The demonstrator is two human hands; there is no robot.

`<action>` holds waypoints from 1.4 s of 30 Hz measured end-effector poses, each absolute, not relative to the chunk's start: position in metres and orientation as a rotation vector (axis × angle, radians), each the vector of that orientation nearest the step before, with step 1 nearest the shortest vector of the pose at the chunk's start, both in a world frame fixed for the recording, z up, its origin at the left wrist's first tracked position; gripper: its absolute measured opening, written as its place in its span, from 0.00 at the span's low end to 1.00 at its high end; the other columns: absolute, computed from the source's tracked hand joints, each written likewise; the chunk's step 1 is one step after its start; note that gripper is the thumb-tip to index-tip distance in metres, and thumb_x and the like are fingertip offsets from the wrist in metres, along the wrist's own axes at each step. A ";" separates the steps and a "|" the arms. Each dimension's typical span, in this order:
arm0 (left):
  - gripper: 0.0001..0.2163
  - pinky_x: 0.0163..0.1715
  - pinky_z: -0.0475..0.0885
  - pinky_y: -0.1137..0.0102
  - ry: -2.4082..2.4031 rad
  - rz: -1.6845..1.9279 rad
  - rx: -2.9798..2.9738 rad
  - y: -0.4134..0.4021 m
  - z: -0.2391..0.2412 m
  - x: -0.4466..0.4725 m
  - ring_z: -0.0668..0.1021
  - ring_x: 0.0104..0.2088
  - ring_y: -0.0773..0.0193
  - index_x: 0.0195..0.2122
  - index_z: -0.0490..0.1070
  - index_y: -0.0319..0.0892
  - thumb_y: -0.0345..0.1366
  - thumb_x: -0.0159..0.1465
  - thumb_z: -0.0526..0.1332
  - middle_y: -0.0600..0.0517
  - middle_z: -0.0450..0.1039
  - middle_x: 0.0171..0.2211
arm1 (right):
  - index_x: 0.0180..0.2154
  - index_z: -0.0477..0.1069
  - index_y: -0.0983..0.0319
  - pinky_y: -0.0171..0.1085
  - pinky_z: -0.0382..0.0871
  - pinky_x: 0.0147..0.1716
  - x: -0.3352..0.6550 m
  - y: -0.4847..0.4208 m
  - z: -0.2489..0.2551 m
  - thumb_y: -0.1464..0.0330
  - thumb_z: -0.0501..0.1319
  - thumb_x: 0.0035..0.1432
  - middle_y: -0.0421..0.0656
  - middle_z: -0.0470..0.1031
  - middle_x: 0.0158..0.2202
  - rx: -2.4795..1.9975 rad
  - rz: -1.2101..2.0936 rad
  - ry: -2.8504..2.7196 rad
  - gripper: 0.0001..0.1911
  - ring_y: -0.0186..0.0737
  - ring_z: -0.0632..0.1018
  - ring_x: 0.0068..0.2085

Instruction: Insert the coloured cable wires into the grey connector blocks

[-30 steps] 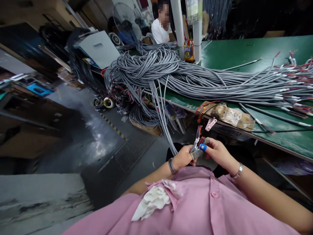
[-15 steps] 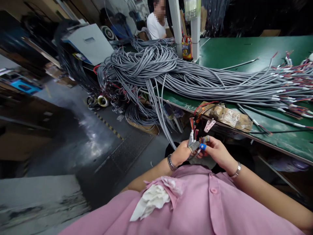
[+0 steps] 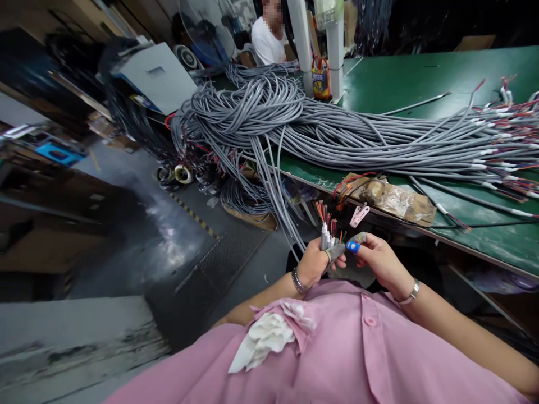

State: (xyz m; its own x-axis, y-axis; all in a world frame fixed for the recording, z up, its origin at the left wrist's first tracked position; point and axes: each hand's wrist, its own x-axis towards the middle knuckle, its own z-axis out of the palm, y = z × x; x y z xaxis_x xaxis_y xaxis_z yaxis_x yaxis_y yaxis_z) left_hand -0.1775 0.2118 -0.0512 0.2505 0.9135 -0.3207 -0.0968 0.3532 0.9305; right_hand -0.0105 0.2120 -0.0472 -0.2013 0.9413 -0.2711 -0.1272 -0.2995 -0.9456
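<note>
Near the front edge of the surface (image 3: 391, 92), the left hand (image 3: 313, 265) wraps its fingers around gray cables (image 3: 324, 239), colored wires (image 3: 321, 212) upward; the right hand (image 3: 382, 262) has fingers nearly pinched, hold unclear; a firm left grip should steady the work
</note>
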 end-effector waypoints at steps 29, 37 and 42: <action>0.15 0.13 0.61 0.77 1.148 0.935 0.932 0.204 -0.046 -0.172 0.70 0.14 0.71 0.27 0.68 0.37 0.46 0.54 0.65 0.53 0.71 0.18 | 0.31 0.70 0.62 0.32 0.58 0.23 -0.020 0.212 -0.053 0.58 0.66 0.51 0.37 0.68 0.24 -1.139 1.606 -1.036 0.15 0.29 0.64 0.23; 0.14 0.14 0.63 0.76 1.144 0.838 0.988 0.202 -0.050 -0.177 0.70 0.14 0.71 0.24 0.68 0.37 0.43 0.53 0.65 0.53 0.70 0.18 | 0.32 0.70 0.62 0.32 0.60 0.24 -0.019 0.213 -0.048 0.59 0.65 0.51 0.39 0.70 0.25 -1.110 1.635 -1.179 0.14 0.31 0.67 0.26; 0.15 0.14 0.63 0.76 1.158 0.899 0.980 0.200 -0.049 -0.175 0.71 0.14 0.70 0.25 0.68 0.37 0.45 0.55 0.64 0.52 0.71 0.18 | 0.29 0.67 0.61 0.31 0.57 0.21 -0.028 0.208 -0.053 0.61 0.64 0.52 0.35 0.65 0.21 -1.198 1.573 -0.946 0.11 0.28 0.62 0.22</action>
State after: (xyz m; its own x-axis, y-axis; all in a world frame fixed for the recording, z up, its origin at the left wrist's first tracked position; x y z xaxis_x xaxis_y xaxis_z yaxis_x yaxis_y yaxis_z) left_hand -0.1749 0.2004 -0.0485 0.1764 0.9351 -0.3074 -0.0654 0.3227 0.9442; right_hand -0.0279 0.2083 -0.0532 -0.1096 0.9568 -0.2693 -0.2102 -0.2872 -0.9345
